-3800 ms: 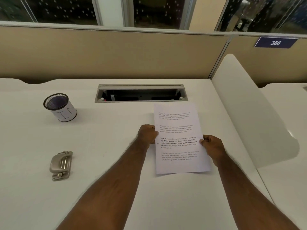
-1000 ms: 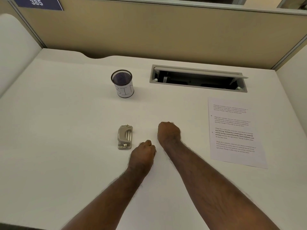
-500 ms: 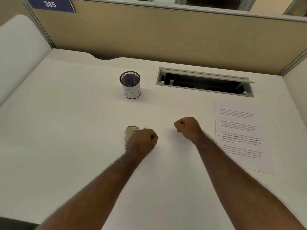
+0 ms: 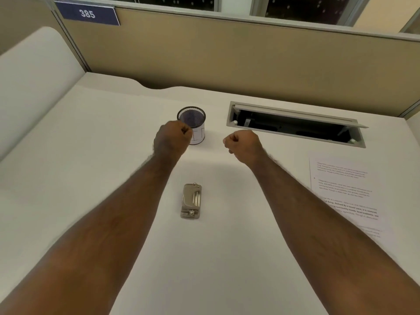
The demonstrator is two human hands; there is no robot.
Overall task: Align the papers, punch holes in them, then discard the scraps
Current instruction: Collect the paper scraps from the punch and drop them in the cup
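Note:
A small metal hole punch (image 4: pixel 191 200) lies on the white desk (image 4: pixel 91 178) between my forearms. The printed papers (image 4: pixel 341 185) lie flat at the right, partly under my right forearm. A black mesh cup (image 4: pixel 195 123) with a white label stands at the back. My left hand (image 4: pixel 172 138) is a closed fist right in front of the cup, covering its left side. My right hand (image 4: pixel 244 144) is a closed fist to the cup's right, above the desk. Whether either fist holds anything is hidden.
An open cable tray (image 4: pixel 295 126) is set into the desk at the back right. A tan partition (image 4: pixel 227 53) closes off the back, with a sign reading 385 (image 4: pixel 87 13). A white divider (image 4: pixel 29 83) stands at the left.
Both fists have moved away from the hole punch and forward toward the mesh cup. The punch and the papers have stayed on the desk.

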